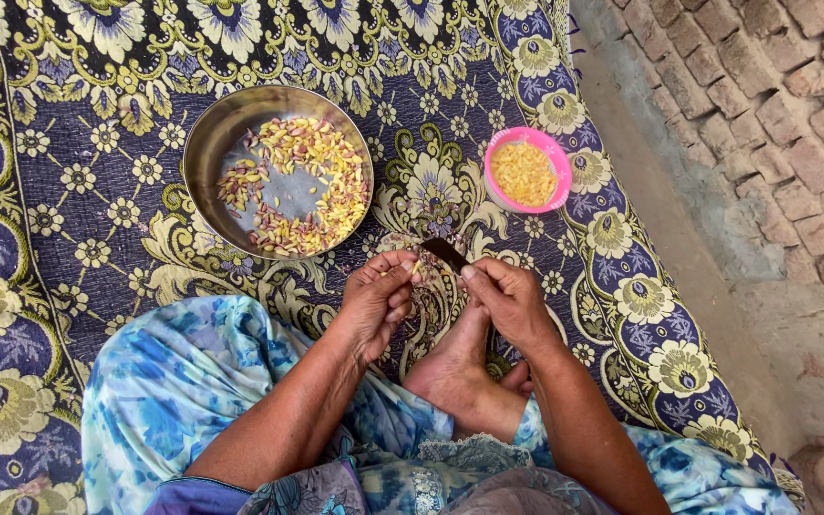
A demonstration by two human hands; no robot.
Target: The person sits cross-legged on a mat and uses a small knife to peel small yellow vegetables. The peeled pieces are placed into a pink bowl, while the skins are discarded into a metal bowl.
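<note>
My left hand (380, 294) pinches a small pale nut kernel (416, 270) between thumb and fingers. My right hand (505, 298) grips a small dark knife blade (444, 252), its edge touching the kernel. Both hands hover above my bare foot (454, 367) on a floral cloth. A steel bowl (204, 133) with several yellow and pinkish kernels lies just beyond my left hand. A pink bowl (559, 160) of yellow peeled kernels stands beyond my right hand.
The purple and yellow floral cloth (78, 191) covers the surface I sit on. My lap wears blue flowered fabric (174, 381). To the right the cloth's edge drops to a concrete strip and brick floor (774, 114).
</note>
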